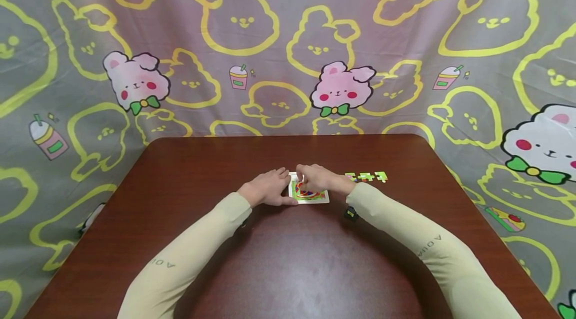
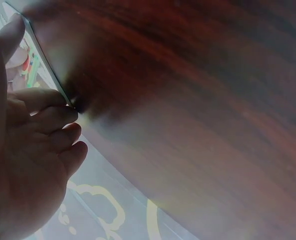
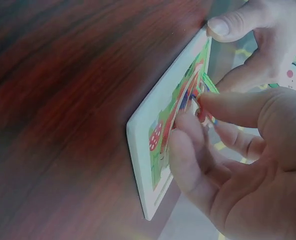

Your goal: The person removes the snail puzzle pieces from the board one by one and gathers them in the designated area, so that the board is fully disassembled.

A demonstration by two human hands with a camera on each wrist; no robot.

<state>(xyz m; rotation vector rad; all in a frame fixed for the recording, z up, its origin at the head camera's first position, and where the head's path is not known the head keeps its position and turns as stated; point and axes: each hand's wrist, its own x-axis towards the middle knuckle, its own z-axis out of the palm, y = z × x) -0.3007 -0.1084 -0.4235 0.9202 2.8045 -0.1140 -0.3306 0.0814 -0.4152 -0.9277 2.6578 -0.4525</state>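
Observation:
A jigsaw puzzle board (image 1: 320, 202) with a white frame and a colourful picture lies flat on the table. My left hand (image 1: 270, 188) holds its left side, thumb at the near corner and fingers at the far end of that edge; the left wrist view shows the fingers (image 2: 63, 117) bent beside the rim. Over the picture, my right hand (image 1: 317, 178) pinches a small puzzle piece (image 3: 207, 85), green-edged with red, between thumb and fingers. In the right wrist view that piece stands tilted, close over the board, and the fingers partly hide it.
Several loose puzzle pieces (image 1: 366, 177) lie on the table just right of my right wrist. The brown wooden table (image 1: 288, 269) has rounded far corners. A patterned curtain (image 1: 279, 59) hangs behind it and along both sides.

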